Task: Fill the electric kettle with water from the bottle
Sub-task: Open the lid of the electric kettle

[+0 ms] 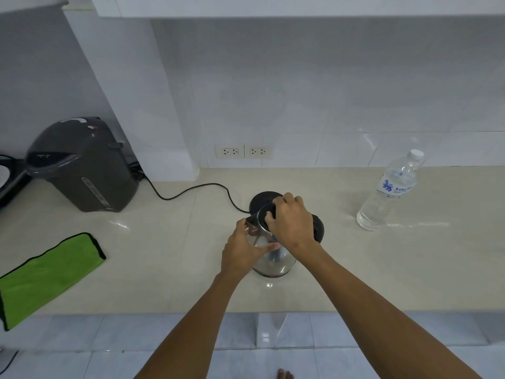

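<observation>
A steel electric kettle with a black lid and handle stands on the beige counter, in front of its round black base. My left hand grips the kettle's body just below the spout. My right hand lies on top, fingers closed on the black lid. A clear water bottle with a white cap and blue label stands upright to the right, untouched and capped.
A dark grey hot-water dispenser stands at the back left. A green cloth lies at the left front edge. A black cord runs from the base toward the dispenser. Two wall sockets sit behind the kettle.
</observation>
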A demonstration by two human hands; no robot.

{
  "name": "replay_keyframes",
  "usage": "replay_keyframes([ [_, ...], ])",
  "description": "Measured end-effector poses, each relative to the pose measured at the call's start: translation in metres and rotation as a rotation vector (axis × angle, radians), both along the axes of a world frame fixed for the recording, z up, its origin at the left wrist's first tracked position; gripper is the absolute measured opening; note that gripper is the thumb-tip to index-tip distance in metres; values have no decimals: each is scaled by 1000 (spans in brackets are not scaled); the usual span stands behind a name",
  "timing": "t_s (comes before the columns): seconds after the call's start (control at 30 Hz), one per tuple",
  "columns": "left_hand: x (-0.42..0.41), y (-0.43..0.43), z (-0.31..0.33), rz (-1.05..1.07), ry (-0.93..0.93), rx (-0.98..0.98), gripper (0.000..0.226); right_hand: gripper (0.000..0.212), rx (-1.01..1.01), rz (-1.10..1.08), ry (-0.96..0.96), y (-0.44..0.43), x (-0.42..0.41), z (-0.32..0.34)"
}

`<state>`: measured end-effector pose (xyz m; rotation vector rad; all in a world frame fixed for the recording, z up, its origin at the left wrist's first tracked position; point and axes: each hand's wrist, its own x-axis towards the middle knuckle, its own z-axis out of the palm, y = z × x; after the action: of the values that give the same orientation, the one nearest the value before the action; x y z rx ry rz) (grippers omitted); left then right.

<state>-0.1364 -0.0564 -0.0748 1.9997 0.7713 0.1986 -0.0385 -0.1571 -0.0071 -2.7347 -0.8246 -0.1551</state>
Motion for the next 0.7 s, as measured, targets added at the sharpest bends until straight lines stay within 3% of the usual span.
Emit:
replay_keyframes([
  [0.3, 2, 0, 1, -13, 19, 53, 98, 34, 15, 8, -28, 0, 2, -2],
  [0.7, 0, 0, 3, -12, 31, 68, 106, 27, 14, 44, -85, 0, 3, -4],
])
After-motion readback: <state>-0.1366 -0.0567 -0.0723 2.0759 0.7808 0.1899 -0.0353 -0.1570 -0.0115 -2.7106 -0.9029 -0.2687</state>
